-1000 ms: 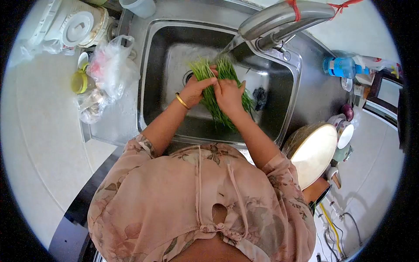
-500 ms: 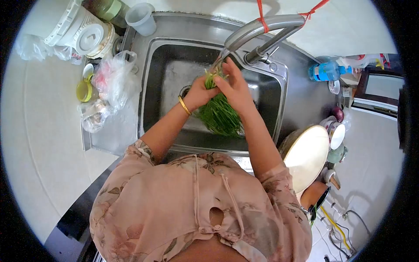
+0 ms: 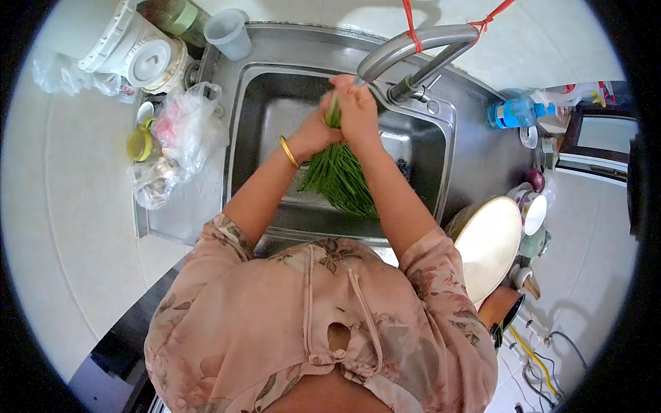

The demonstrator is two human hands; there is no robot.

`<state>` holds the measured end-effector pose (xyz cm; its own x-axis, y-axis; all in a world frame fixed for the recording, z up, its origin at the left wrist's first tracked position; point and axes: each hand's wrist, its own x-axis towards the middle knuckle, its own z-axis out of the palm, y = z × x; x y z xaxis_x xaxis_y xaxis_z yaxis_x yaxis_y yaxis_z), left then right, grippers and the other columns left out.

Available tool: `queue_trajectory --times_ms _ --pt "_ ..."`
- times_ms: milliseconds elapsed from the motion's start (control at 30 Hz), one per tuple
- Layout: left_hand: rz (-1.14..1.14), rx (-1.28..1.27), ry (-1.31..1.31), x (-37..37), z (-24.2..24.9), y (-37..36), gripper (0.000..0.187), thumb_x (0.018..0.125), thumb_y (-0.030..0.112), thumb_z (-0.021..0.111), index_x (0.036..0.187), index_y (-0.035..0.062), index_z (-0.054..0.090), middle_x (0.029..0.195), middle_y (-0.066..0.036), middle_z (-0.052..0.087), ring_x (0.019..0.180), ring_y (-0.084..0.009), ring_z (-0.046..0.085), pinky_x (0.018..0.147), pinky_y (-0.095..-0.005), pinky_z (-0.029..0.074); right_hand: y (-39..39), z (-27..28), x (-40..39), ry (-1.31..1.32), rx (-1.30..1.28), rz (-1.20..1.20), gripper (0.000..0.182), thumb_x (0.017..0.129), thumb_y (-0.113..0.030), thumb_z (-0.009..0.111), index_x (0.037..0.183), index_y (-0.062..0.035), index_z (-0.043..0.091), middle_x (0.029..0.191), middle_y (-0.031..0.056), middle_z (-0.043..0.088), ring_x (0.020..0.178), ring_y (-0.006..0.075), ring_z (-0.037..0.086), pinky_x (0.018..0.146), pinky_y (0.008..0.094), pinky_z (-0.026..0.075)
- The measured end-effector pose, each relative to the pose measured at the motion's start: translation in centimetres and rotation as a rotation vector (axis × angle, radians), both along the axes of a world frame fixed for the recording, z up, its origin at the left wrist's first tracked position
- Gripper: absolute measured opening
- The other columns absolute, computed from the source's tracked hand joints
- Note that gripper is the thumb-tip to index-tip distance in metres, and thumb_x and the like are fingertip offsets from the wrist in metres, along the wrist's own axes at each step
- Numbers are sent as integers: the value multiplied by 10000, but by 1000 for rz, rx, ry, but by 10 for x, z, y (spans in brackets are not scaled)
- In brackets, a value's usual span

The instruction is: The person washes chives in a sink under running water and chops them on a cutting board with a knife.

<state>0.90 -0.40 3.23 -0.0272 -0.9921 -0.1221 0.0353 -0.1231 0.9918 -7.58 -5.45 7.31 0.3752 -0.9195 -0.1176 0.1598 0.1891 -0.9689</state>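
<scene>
Both hands are up at the tap (image 3: 413, 48), over the sink (image 3: 441, 179). The left hand (image 3: 318, 132) and the right hand (image 3: 358, 110) are pressed close together, and their fingers are shut tight around one end of a bunch of greens (image 3: 341, 180). The rest of the bunch hangs down from the hands into the sink, fanning out a little at the bottom. The held end sits right under the tap's spout. I cannot see the water well here, because the hands hide it.

This looks like the washing step: the greens are being rinsed at the tap. I think the next move calls for turning or rubbing the bunch so water gets to every side, while keeping a firm hold so no thin leaves slip away toward the drain.

On the surface to the left lie plastic bags (image 3: 184, 127) and a cup (image 3: 228, 31).
</scene>
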Motion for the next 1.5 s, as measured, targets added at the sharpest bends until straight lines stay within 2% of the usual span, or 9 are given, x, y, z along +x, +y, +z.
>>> queue_trajectory --times_ms 100,333,500,633,900,1033,1267,1333,1500 --pt "37 142 167 6 13 0 363 772 138 574 1096 -6 497 1043 -123 576 951 -167 529 820 -285 414 1 -15 1 427 -1107 -67 147 887 -130 411 883 -26 515 697 115 540 604 273 521 569 350 415" --pt "-26 241 -135 -3 -3 10 302 760 112 587 1027 -18 534 965 -101 591 880 -158 539 778 -292 431 10 -43 -3 361 -221 -15 217 883 -225 439 936 -35 530 923 99 566 862 232 543 752 339 399" --pt "54 300 142 12 -20 4 254 714 57 624 948 -17 557 815 -72 599 719 -153 571 681 -271 447 1 -92 -53 -13 261 -298 295 852 -255 515 1082 -69 501 947 60 564 764 202 570 668 322 443" --pt "70 319 97 7 -4 -9 229 711 61 634 914 -15 561 763 -66 592 681 -145 567 643 -266 448 -18 -199 -138 204 786 -371 262 811 -177 578 1002 -16 499 855 77 560 627 165 545 482 270 429" --pt "98 434 -2 -8 -6 -12 190 707 78 656 863 -1 582 736 -42 586 680 -131 549 634 -255 435 -45 -365 -132 747 453 -153 278 788 -234 585 939 -1 560 773 104 590 666 246 567 507 322 465" --pt "51 545 26 4 -19 1 209 712 112 675 873 16 582 738 -35 583 683 -136 548 648 -263 432 -56 -335 -118 1205 175 -28 467 763 -478 496 885 -47 629 884 178 623 838 333 597 723 424 473" --pt "-46 515 -72 21 -17 2 218 742 175 626 876 7 586 780 -57 597 771 -158 556 739 -289 425 -75 -357 -120 1592 -13 542 340 855 -334 439 1036 -81 577 966 125 610 835 276 601 667 387 489" --pt "0 466 105 23 -22 4 210 750 178 603 866 4 588 779 -58 596 784 -161 553 754 -286 420 -63 -356 -111 328 429 -190 228 864 -232 462 978 -64 566 833 98 588 739 211 583 610 341 488" --pt "59 393 364 27 -19 -4 186 732 101 593 888 2 566 789 -76 595 742 -174 563 718 -296 434 -21 -152 -75 8 333 -255 149 875 -183 511 876 -37 538 614 -9 436 526 80 407 473 233 366"
